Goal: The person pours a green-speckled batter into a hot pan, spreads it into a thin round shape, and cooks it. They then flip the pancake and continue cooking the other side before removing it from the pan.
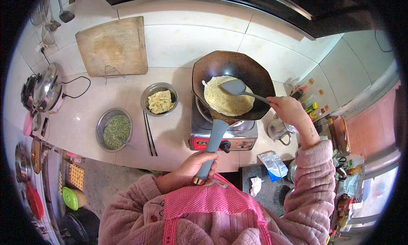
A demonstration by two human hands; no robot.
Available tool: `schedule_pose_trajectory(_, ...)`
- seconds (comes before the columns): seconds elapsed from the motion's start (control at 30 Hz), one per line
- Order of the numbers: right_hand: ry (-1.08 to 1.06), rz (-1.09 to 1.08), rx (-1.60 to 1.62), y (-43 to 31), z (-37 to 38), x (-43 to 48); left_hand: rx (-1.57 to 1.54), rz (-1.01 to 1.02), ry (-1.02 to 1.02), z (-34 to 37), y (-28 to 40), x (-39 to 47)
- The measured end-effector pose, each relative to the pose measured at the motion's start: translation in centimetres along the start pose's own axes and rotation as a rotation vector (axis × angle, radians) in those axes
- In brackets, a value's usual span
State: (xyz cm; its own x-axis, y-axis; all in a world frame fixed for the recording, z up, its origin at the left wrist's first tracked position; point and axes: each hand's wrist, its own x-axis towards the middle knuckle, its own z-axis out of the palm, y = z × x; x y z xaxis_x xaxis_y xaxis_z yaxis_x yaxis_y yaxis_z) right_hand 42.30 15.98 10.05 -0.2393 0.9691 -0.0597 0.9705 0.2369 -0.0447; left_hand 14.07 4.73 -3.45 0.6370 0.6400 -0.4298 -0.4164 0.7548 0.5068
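My left hand (200, 165) grips the grey handle (214, 140) of a dark wok (223, 62), which is over a portable gas stove (248, 130). A thin round pancake (226, 105) lies in the wok, reaching up its left side. My right hand (288, 110) holds a grey spatula (234, 86), its blade over the pancake's upper part. Left of the stove, a metal bowl (174, 109) contains folded cooked pancake (160, 101). Farther left, another metal bowl (99, 130) holds green-flecked batter (116, 128) with a spoon (127, 143) in it.
Dark chopsticks (149, 135) lie between the bowls and the counter's front edge. A wooden cutting board (111, 47) leans against the tiled wall. Right of the stove stand a metal pot (278, 130) and several bottles (310, 107). A blue-and-white packet (274, 165) lies on a lower dark surface.
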Motion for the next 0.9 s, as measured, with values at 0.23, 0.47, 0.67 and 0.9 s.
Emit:
schedule_pose_trajectory(0.23, -0.051, 0.014, -0.046, 1.0, 1.0, -0.9, -0.01, -0.001, -0.035, -0.2, -0.1, 0.3)
schedule_pose_trajectory(0.47, -0.02, 0.052, 0.018, 0.3, -1.5, -1.8, 0.019, 0.006, -0.032, -0.3, 0.1, 0.1)
schedule_pose_trajectory(0.67, 0.234, 0.052, 0.245, 2.3, -1.3, -4.2, 0.01, -0.015, -0.038, 0.1, 0.2, -0.1)
schedule_pose_trajectory(0.9, 0.39, 0.246, 0.885, 3.3, 2.6, -7.5, 0.023, -0.026, -0.058, -0.4, 0.0, 0.1)
